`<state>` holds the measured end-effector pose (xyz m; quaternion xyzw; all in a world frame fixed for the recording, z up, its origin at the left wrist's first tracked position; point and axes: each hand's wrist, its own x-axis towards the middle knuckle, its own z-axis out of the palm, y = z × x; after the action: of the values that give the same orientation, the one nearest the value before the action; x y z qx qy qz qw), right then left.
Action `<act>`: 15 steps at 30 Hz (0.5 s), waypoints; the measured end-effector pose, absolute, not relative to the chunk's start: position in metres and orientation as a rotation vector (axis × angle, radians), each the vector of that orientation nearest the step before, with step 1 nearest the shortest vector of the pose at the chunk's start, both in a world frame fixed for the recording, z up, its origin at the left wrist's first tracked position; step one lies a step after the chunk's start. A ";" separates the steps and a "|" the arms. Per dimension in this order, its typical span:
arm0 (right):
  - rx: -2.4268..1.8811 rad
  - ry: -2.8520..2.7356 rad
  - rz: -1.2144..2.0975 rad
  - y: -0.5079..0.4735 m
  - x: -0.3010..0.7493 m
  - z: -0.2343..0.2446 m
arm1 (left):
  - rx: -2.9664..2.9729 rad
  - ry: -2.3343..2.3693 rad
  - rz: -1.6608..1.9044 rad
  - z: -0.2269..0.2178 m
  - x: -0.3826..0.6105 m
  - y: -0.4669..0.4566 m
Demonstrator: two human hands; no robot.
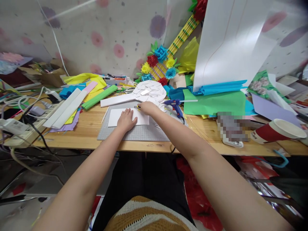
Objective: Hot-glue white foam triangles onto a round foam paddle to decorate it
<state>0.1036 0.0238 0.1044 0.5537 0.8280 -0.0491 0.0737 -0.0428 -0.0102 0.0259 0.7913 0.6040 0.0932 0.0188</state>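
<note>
Table: from where I stand, a wooden worktable (92,130) crowded with craft paper, against a wall covering (79,29) with pink and purple blooms.
White board: a flat rectangle (113,118) lying on the grey cutting mat (134,136), right in front of the seated person.
Left hand: palm down on the board (125,119), fingers lying forward, thumb out toward the right; it presses flat and grips nothing. The forearm reaches in from the lower left.
Right hand: curled around a yellow cutter (139,107), knuckles up (147,108), at the board's far edge; the tool's tip points left. The forearm slants across from the lower right, elbow bent slightly.
White pieces: a heaped round cluster (151,89) just beyond the hands.
Glue gun: blue (177,108), to the right of the cluster.
Paper guitar: flower-trimmed (185,33), leaning at the back.
Cup: red and white (270,131), far right.
</note>
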 end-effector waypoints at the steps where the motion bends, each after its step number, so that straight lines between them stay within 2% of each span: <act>1: 1.652 2.472 -0.137 0.024 0.102 0.106 | 2.452 1.885 0.299 0.026 -0.042 -0.010; 15: 1.639 2.394 -0.162 -0.025 0.166 0.105 | 2.378 1.966 0.416 0.023 -0.038 -0.009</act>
<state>0.1657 -0.0252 0.1047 0.5602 0.8181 -0.0553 0.1178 -0.0385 -0.0090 0.0230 0.7638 0.6313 0.1335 0.0142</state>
